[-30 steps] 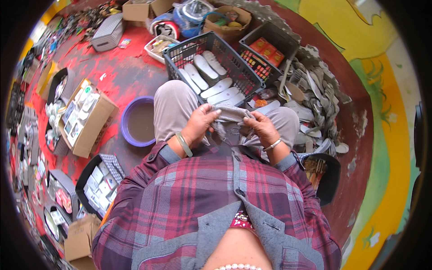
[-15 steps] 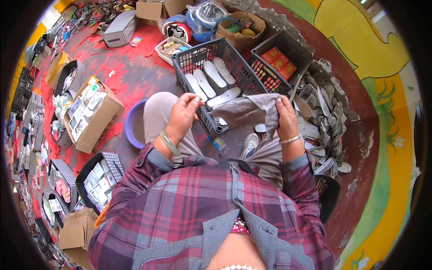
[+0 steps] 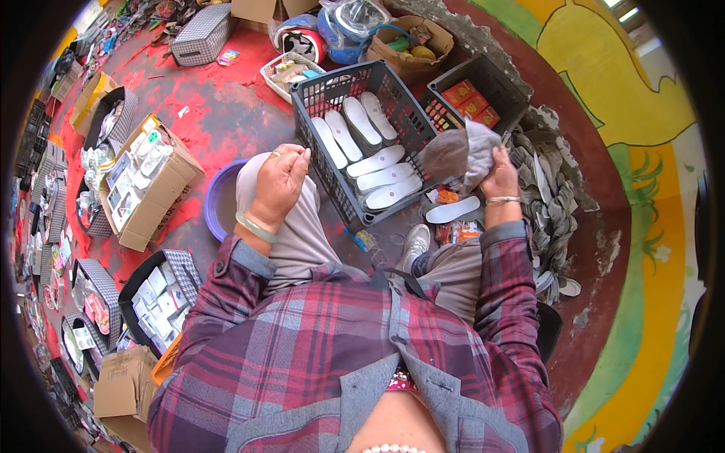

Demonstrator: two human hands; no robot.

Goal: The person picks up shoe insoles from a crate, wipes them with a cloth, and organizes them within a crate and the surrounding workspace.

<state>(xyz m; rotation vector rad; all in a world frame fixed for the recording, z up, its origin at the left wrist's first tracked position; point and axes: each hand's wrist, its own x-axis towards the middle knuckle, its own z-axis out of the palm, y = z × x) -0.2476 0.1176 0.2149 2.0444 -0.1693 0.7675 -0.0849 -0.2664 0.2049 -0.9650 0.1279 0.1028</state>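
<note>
My right hand [image 3: 498,177] grips the edge of a limp grey cloth [image 3: 453,155], blurred by motion, above the right corner of a black plastic crate [image 3: 317,162]. My left hand [image 3: 281,181] is closed over my left knee, fingertips pressed together; anything tiny between them cannot be made out. In the crate lie several white insoles [image 3: 389,175], some in stacks. One more white insole [image 3: 453,210] rests outside it, below my right hand. A heap of grey cloth pieces [image 3: 540,196], mixed with some pale insoles, lies to the right.
A second dark crate [image 3: 483,79] with red boxes stands behind. Left of my leg are a purple basin [image 3: 219,202] and a cardboard box [image 3: 162,200] of packaged goods. A white basket [image 3: 283,75], bagged helmets [image 3: 343,34] and a bag [image 3: 411,49] stand farther back.
My right hand has lifted the grey cloth up and away to the right, uncovering insoles in the crate. My left hand has moved slightly left and is apart from the cloth.
</note>
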